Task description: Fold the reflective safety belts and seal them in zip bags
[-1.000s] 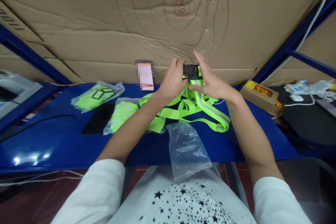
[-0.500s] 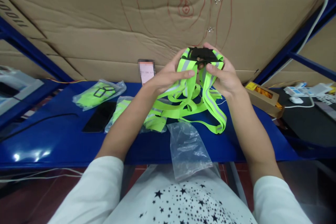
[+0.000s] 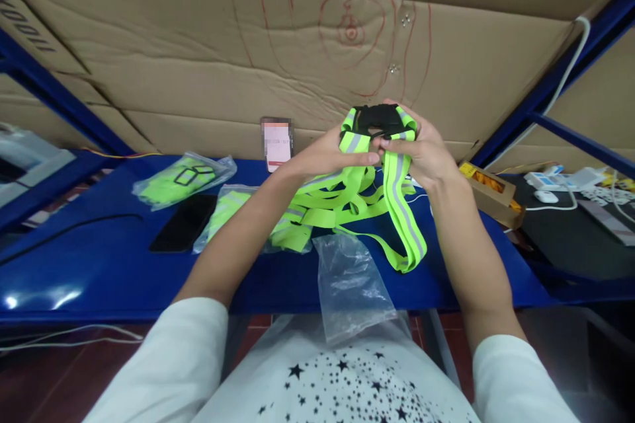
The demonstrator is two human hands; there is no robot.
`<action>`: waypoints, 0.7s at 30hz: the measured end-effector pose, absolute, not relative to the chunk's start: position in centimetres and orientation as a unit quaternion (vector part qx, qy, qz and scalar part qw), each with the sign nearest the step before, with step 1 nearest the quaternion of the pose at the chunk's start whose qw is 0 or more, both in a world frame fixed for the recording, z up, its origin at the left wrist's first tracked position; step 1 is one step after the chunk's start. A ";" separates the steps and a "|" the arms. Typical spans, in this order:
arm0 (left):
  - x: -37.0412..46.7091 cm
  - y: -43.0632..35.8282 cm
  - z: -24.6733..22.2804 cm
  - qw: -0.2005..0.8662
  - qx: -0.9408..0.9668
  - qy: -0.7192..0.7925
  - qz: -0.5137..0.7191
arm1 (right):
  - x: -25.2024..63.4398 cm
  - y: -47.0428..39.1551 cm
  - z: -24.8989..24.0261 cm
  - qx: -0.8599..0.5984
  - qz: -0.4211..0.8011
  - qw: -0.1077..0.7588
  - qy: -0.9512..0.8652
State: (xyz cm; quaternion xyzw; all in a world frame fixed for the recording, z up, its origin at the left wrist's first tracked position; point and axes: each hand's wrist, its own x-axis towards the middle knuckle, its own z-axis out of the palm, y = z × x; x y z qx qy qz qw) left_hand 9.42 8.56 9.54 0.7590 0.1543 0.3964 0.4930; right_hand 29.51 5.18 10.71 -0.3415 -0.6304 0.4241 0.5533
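Observation:
Between my hands is a neon-yellow reflective strap harness [image 3: 399, 192] with grey stripes and a black piece [image 3: 380, 119] at its top. My left hand [image 3: 330, 153] grips its left side, thumb across the straps. On the other side my right hand [image 3: 426, 149] holds it with the thumb near the black piece's lower edge. Fingers behind the harness are partly hidden. Loose straps hang and trail onto the blue table [image 3: 278, 284]. Below them a clear plastic bag [image 3: 352, 284] lies over the table's front edge.
Left on the table are a bagged neon item [image 3: 183, 180], a dark phone [image 3: 182, 223] and another neon bag [image 3: 225, 211]. A lit phone [image 3: 278, 144] leans against the cardboard wall [image 3: 188, 92]. An open carton [image 3: 491, 193] sits right, beside a white cable [image 3: 568, 79].
Both hands and the harness sit slightly lower in view. The two thumbs are nearer each other below the black piece. The camera view has shifted a little.

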 end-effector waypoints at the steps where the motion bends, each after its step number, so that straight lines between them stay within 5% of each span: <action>1: 9.6 8.6 9.5 0.492 0.754 0.149 0.409 | 29.5 5.1 10.7 -0.343 0.418 0.556 -0.632; 9: 10.4 9.8 8.9 0.379 0.707 0.223 0.553 | 28.7 5.5 9.9 -0.324 0.278 0.579 -0.694; 16: 10.1 8.7 9.0 0.545 0.705 0.106 0.441 | 28.7 5.7 9.5 -0.341 0.215 0.552 -0.730; 21: 10.7 8.5 8.7 0.533 0.682 0.119 0.486 | 28.3 5.6 9.7 -0.344 0.131 0.552 -0.748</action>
